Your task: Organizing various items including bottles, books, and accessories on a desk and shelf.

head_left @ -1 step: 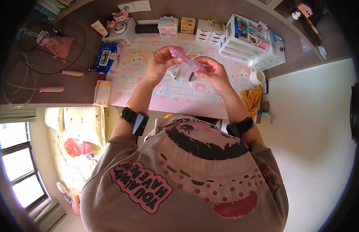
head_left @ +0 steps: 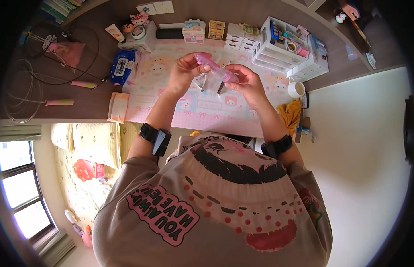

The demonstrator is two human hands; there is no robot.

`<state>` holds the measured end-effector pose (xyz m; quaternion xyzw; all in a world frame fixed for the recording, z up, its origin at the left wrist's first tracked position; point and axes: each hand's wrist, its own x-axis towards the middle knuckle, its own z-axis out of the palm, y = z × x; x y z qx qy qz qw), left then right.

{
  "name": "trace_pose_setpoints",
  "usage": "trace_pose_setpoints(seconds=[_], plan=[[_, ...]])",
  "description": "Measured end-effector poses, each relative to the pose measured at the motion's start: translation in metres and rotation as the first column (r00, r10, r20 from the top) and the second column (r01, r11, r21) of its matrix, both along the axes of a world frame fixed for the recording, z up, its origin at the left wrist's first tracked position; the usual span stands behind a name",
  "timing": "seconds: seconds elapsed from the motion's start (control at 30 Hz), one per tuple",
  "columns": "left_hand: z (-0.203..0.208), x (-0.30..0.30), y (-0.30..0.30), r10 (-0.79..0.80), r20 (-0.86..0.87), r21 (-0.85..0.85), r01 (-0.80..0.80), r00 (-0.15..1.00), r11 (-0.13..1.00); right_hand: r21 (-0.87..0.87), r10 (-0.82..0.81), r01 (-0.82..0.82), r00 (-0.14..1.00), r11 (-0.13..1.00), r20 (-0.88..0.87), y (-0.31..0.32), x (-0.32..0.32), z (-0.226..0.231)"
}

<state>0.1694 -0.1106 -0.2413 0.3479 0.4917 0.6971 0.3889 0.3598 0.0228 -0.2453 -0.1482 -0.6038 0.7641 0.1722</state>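
Observation:
Above the desk, both hands grip a long, pink, partly see-through object [head_left: 218, 71] whose kind I cannot make out. My left hand [head_left: 184, 74] pinches its upper left end between thumb and fingers. Its lower right end lies in the closed fingers of my right hand [head_left: 249, 84]. Just below the object, a white cable [head_left: 199, 84] with a dark tip rests on the patterned desk mat [head_left: 202, 118]. A thin dark stick-like thing [head_left: 220, 88] shows beside my right fingers; whether it touches them is unclear.
Blue wipes pack [head_left: 122, 66] and a peach packet [head_left: 119, 107] lie left. Small drawer boxes [head_left: 236, 38] line the back. At right stand a white drawer unit [head_left: 273, 53], a white mug [head_left: 296, 88] and a mustard cloth [head_left: 290, 113]. Jump-rope handles [head_left: 60, 102] hang left.
The clear stretch between the object's two pink ends looks shorter. My right hand has shifted very slightly left and up; my left hand stays nearly in place.

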Motion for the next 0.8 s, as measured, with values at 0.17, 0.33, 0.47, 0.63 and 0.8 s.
trace_pose_setpoints(seconds=[0.17,0.33,0.47,0.63,0.8], plan=[[0.019,-0.002,0.0,-0.022,-0.034,0.068,0.024,0.999,0.997,0.003,0.003,-0.003,0.997,1.0,-0.079,0.0,0.004,0.027],[0.03,-0.002,0.0,-0.096,0.152,0.172,0.069,0.984,0.983,0.016,-0.067,0.072,0.979,0.997,-0.195,-0.004,0.01,0.044],[0.038,0.004,0.0,-0.117,0.172,0.214,0.079,0.978,0.974,0.037,-0.075,0.086,0.968,0.996,-0.241,-0.004,0.014,0.052],[0.045,0.007,-0.001,-0.139,0.205,0.23,0.091,0.969,0.969,0.089,-0.114,0.146,0.948,0.985,-0.298,-0.005,0.017,0.062],[0.048,0.009,-0.003,-0.163,0.202,0.254,0.109,0.966,0.961,0.076,-0.1,0.131,0.943,0.988,-0.318,-0.007,0.019,0.068]])
